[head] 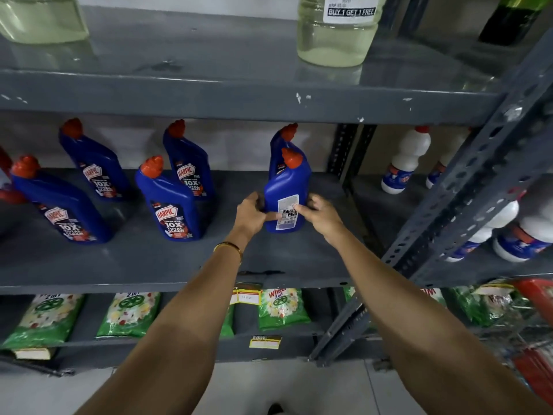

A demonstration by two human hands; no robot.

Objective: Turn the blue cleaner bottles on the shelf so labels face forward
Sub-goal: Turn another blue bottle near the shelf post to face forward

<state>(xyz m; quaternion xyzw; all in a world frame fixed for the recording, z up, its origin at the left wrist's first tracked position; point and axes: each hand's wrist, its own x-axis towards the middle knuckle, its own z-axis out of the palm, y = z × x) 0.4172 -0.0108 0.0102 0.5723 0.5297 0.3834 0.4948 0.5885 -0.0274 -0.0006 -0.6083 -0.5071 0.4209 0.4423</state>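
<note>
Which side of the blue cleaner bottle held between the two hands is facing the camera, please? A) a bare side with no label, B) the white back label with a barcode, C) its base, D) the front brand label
B: the held bottle shows a white label with small print and a barcode, with the left hand and right hand gripping its sides.

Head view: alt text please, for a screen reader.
Both hands, left hand and right hand, grip a blue cleaner bottle on a grey shelf, its back label facing out. Four bottles to the left show front labels.
</note>
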